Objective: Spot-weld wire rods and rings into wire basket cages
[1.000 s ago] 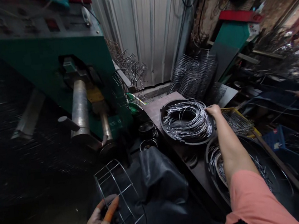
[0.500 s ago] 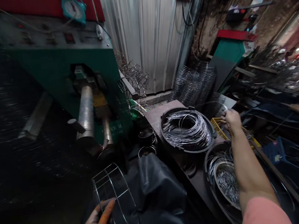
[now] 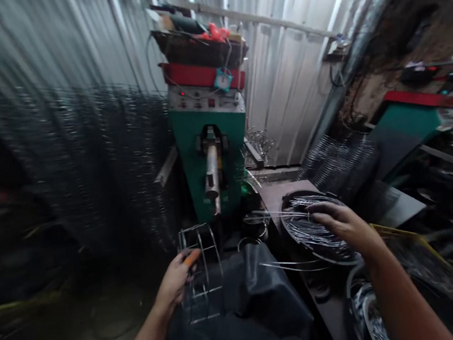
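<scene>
My left hand [image 3: 177,276], with an orange cover on one finger, is closed around the side of a welded wire frame [image 3: 207,289] that rests over my dark lap. My right hand [image 3: 337,225] is closed at its fingertips on thin metal wires [image 3: 274,214] that stretch out leftward. Below that hand, further wire ends [image 3: 290,265] stick out; whether they belong to the same piece I cannot tell. Under it stands a round black basin [image 3: 327,261] with coiled wires [image 3: 313,234] in it. A green spot-welding machine [image 3: 188,158] faces me, its metal arm [image 3: 211,171] pointing toward me.
Another basin [image 3: 350,297] with a bowl of small metal pieces [image 3: 374,319] stands at the lower right. Stacked wire racks [image 3: 99,168] rise on the left. A second green machine [image 3: 406,130] and a yellow crate [image 3: 427,245] are on the right. A dark apron [image 3: 259,281] covers my lap.
My view has swung left toward the machine. My right hand has come back from beyond the basins to above the coiled wires, with wires in its fingers. My left hand keeps the wire frame.
</scene>
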A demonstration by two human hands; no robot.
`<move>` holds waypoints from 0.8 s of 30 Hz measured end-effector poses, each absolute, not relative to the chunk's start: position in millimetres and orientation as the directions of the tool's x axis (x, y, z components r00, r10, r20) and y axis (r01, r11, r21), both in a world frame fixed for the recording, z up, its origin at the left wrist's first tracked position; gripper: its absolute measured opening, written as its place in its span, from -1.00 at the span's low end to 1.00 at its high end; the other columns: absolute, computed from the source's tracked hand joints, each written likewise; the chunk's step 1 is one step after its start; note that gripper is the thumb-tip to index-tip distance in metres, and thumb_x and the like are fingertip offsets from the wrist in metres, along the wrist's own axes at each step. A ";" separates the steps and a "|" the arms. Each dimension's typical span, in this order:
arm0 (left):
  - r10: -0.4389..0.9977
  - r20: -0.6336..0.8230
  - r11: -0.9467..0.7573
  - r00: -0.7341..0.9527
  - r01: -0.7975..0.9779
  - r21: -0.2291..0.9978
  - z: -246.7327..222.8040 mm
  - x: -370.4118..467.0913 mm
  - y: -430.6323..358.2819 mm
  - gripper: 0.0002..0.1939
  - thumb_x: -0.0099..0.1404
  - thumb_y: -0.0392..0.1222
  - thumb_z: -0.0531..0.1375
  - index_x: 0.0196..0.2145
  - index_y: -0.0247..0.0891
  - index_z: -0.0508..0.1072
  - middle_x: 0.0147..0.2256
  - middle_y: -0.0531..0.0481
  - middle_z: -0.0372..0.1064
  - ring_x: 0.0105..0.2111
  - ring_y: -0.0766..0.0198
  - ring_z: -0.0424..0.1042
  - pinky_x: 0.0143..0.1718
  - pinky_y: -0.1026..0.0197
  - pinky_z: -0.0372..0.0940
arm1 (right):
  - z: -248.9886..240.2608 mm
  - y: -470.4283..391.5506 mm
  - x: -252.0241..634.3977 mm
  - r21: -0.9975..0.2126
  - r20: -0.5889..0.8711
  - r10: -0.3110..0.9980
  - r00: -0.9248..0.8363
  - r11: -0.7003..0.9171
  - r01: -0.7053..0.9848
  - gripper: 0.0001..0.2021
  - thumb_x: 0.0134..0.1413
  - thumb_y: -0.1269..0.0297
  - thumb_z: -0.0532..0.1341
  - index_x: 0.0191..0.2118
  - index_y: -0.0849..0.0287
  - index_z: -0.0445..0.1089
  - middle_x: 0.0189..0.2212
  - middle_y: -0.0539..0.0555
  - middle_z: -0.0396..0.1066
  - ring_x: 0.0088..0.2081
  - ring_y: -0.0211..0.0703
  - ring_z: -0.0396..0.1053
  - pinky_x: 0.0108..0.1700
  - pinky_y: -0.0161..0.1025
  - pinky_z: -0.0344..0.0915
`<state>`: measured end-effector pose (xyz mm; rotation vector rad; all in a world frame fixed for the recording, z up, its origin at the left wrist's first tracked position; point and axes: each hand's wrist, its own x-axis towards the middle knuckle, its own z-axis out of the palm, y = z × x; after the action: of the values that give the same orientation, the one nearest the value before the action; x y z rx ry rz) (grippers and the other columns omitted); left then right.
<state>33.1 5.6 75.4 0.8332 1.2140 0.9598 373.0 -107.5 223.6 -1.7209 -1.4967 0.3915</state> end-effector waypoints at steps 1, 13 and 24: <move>0.930 -0.358 0.366 0.077 -0.154 0.918 75.9 33.1 9.0 -0.48 -0.31 -0.02 0.30 -0.35 -0.31 0.35 -0.67 0.18 0.13 -0.67 0.47 0.08 -0.68 0.42 -0.14 | 220.5 -90.8 360.2 -0.707 0.228 0.964 0.138 0.067 0.704 -0.73 -0.10 0.03 0.20 -0.36 0.11 0.47 -0.47 0.07 0.44 -0.37 -0.05 0.37 -0.32 -0.20 0.32; 0.967 -0.249 0.255 0.058 -0.180 0.950 84.0 12.2 63.0 -0.60 -0.14 0.00 0.31 -0.38 -0.28 0.36 -0.51 0.11 0.20 -0.57 0.47 0.12 -0.64 0.40 -0.07 | 147.5 13.6 318.2 -0.546 0.281 0.948 -0.149 0.286 0.787 -0.76 -0.03 0.17 0.12 -0.25 0.12 0.41 -0.34 0.07 0.47 -0.29 -0.07 0.40 -0.21 -0.20 0.26; 0.954 -0.260 0.288 0.151 -0.205 0.935 61.0 24.9 81.5 -0.60 -0.14 0.01 0.32 -0.41 -0.28 0.36 -0.55 0.14 0.14 -0.59 0.48 0.07 -0.64 0.39 -0.17 | 90.5 36.3 324.1 -0.668 0.330 0.944 -0.025 0.252 0.700 -0.81 -0.05 0.14 0.09 -0.39 0.14 0.32 -0.47 0.04 0.39 -0.39 -0.10 0.35 -0.31 -0.21 0.27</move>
<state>24.9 81.5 61.0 0.8979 1.0770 1.0169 324.1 36.3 90.5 -1.5092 -1.7852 0.4173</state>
